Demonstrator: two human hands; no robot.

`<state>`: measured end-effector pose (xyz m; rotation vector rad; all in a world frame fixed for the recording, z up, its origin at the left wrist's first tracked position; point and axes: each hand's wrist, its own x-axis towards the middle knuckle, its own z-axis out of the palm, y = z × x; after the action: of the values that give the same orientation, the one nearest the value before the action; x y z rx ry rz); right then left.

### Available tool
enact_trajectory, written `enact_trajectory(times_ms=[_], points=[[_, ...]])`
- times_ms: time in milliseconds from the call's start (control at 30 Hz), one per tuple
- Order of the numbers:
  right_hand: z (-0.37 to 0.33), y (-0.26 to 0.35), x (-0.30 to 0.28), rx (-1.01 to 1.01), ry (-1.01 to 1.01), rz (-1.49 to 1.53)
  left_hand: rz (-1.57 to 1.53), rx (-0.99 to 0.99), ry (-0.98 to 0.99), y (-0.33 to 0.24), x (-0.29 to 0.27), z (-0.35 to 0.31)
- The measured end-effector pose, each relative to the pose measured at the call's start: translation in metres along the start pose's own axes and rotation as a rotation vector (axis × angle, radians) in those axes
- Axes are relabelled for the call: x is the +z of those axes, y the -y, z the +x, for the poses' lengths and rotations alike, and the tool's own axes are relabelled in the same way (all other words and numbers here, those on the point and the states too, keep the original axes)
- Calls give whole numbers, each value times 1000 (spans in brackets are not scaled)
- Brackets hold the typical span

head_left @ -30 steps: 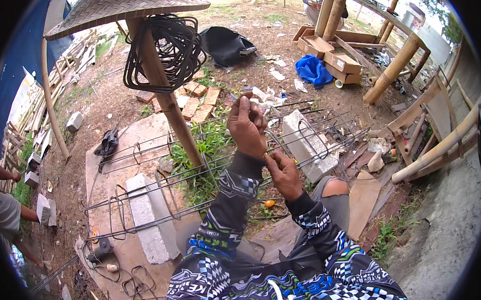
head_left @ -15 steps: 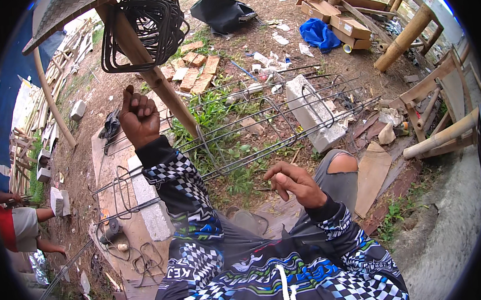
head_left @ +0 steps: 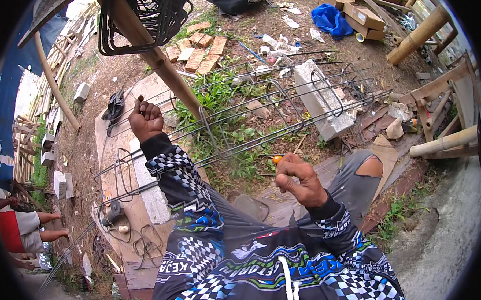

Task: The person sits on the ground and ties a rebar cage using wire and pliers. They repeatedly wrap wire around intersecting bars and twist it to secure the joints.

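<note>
My left hand (head_left: 146, 121) is raised in a fist over the far-left part of the rebar cage; whatever its fingers hold, if anything, is hidden. My right hand (head_left: 301, 180) is curled above my lap, near side of the cage. At its fingertips shows a small thing with a rounded orange end (head_left: 277, 159), its kind unclear. Between and beyond my hands lies the rebar cage (head_left: 249, 106), long dark bars with bent rectangular stirrups. It rests on a pale block (head_left: 324, 101) at the right and another pale block (head_left: 150, 191) at the left.
Dark stirrups (head_left: 143, 20) hang in a bundle on a slanted bamboo post (head_left: 167, 73). A plywood board (head_left: 132, 251) carries loose wire and a dark roll (head_left: 113, 213). Bricks (head_left: 204, 49), a blue bag (head_left: 331, 21) and cardboard boxes (head_left: 363, 18) lie beyond. A co-worker (head_left: 24, 232) is at left.
The view has shifted. My right hand's fingers, stretched out before, are now curled, and the orange end shows at their tips. My left hand stays closed and raised.
</note>
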<state>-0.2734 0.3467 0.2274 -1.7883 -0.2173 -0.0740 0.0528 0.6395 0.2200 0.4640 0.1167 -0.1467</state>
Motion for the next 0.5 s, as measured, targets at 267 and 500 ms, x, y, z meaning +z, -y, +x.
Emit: enact_trajectory(times_ms=[267,500], points=[[18,-71,-32,413,210,179,-192,110,279,23,27,1],[97,-67,-45,-66,108,-359,-261,264,154,-47,-31,19]])
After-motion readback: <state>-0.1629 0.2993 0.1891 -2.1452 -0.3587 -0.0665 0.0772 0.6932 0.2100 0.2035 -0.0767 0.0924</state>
